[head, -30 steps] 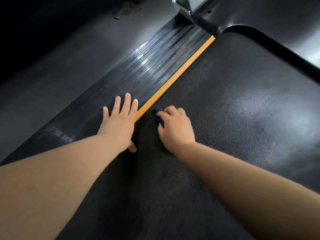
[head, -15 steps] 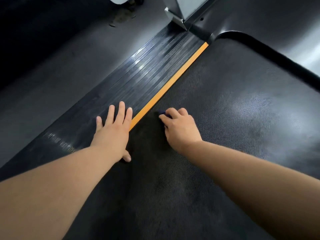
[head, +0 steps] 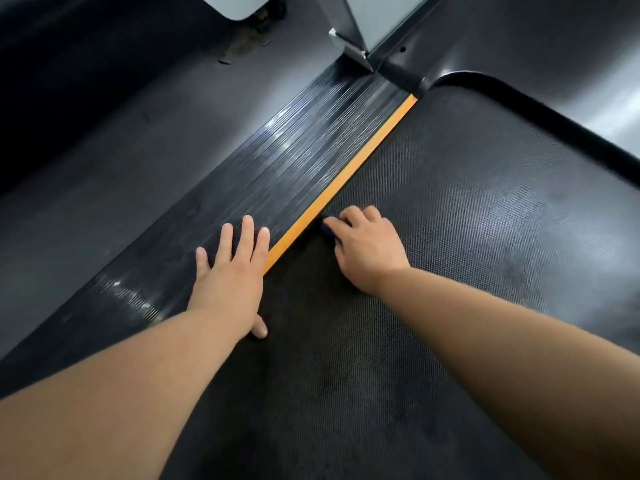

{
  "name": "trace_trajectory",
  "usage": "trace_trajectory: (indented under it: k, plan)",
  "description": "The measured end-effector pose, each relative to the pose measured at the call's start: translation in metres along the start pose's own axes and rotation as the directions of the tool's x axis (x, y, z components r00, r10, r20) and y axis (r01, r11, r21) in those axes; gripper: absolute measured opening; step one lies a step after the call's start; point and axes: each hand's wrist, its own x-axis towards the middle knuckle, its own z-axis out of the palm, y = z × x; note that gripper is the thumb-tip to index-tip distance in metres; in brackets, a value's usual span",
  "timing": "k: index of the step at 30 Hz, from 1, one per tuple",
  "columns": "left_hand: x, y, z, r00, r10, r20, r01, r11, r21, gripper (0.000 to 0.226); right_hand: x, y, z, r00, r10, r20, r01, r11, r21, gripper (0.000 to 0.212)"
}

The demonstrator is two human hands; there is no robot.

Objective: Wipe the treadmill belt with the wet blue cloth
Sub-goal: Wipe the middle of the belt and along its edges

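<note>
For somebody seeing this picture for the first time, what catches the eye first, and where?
The bright orange strip runs diagonally between the ribbed black side rail and the textured black treadmill belt. The left hand lies flat, mostly on the rail; the right hand grips a dark blue cloth, mostly hidden, on the belt beside the strip.

Left hand (head: 230,271): palm down, flat, fingers straight and pointing away, little finger spread apart from the others, thumb tip showing near the wrist. Left forearm (head: 121,393) bare, stretched in from lower left. Right hand (head: 367,251): knuckles up, fingers curled over a small dark-blue wad of cloth (head: 326,229), only its edge showing. Right forearm (head: 502,341) bare, reaching in from lower right.
</note>
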Motion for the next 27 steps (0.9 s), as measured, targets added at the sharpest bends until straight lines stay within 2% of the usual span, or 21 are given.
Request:
trace_trajectory:
  k: [1,2,4,5,6,8,10,12,13,14,16,17,19,23,25,26,27]
  plan:
    - [-0.001,0.0,-0.001,1.0,0.003,0.004,-0.003,1.0,-0.002,0.151,0.011,0.014,-0.003,0.996,0.084,-0.007,-0.084,0.996,-0.033,0.042]
    - [-0.001,0.001,-0.002,1.0,0.003,0.013,-0.003,1.0,-0.003,0.151,0.024,0.028,-0.006,0.97,0.243,-0.003,-0.243,0.969,-0.044,0.042]
    - [-0.001,0.001,-0.001,1.0,-0.003,0.018,0.002,1.0,0.008,0.153,0.043,0.048,-0.013,0.851,0.525,0.014,-0.525,0.851,0.006,0.041]
    - [0.0,0.002,-0.002,1.0,-0.005,0.021,0.004,1.0,0.015,0.153,0.047,0.049,-0.015,0.819,0.572,0.03,-0.573,0.82,0.002,0.04]
    - [0.0,0.003,-0.003,0.999,-0.007,0.031,0.006,1.0,0.02,0.153,0.048,0.043,-0.016,0.822,0.568,0.044,-0.568,0.823,-0.016,0.041]
    - [-0.002,0.003,-0.004,0.999,-0.01,0.045,0.009,1.0,0.016,0.153,0.036,0.018,-0.014,0.889,0.452,0.074,-0.453,0.891,0.0,0.046]
    - [-0.001,0.002,-0.004,0.999,-0.01,0.039,0.009,1.0,0.007,0.153,0.013,-0.002,-0.008,0.97,0.228,0.08,-0.231,0.972,0.038,0.049]
    - [-0.001,0.003,-0.004,0.999,-0.011,0.035,0.01,1.0,0.017,0.152,-0.001,0.007,-0.006,0.997,0.052,0.049,-0.053,0.998,0.021,0.047]
    - [-0.001,0.004,-0.004,0.999,-0.013,0.029,0.012,1.0,0.028,0.152,0.001,0.023,-0.01,0.996,0.09,0.027,-0.09,0.996,-0.005,0.046]
    - [-0.001,0.004,-0.004,1.0,-0.017,0.024,0.016,0.999,0.038,0.152,0.007,0.04,-0.013,0.977,0.215,-0.001,-0.215,0.976,-0.017,0.045]
    - [-0.001,0.005,-0.004,1.0,-0.023,0.019,0.022,0.999,0.049,0.152,0.015,0.06,-0.016,0.891,0.454,0.007,-0.453,0.89,0.054,0.044]
    - [0.0,0.004,-0.005,1.0,-0.022,0.018,0.021,0.999,0.049,0.152,0.016,0.054,-0.014,0.878,0.478,0.028,-0.479,0.876,0.063,0.045]
    - [0.001,0.004,-0.006,1.0,-0.011,0.021,0.01,0.999,0.036,0.153,0.011,0.018,-0.008,0.915,0.401,0.048,-0.403,0.913,0.058,0.044]
    - [-0.001,0.0,0.002,0.998,0.015,-0.055,-0.013,0.999,0.033,0.139,-0.028,-0.071,0.006,0.991,0.088,0.103,-0.102,0.984,0.145,0.044]
    - [-0.002,-0.007,0.004,0.995,0.05,-0.083,-0.048,0.999,0.022,0.136,-0.045,-0.084,0.009,0.987,-0.116,0.11,0.095,0.98,0.177,0.046]
    - [-0.003,-0.012,0.003,0.994,0.082,-0.076,-0.081,0.997,0.008,0.138,-0.047,-0.076,0.008,0.982,-0.164,0.09,0.147,0.974,0.173,0.045]
    - [-0.006,-0.017,0.003,0.992,0.111,-0.067,-0.111,0.994,-0.004,0.139,-0.046,-0.062,0.007,0.99,-0.132,0.048,0.123,0.979,0.163,0.044]
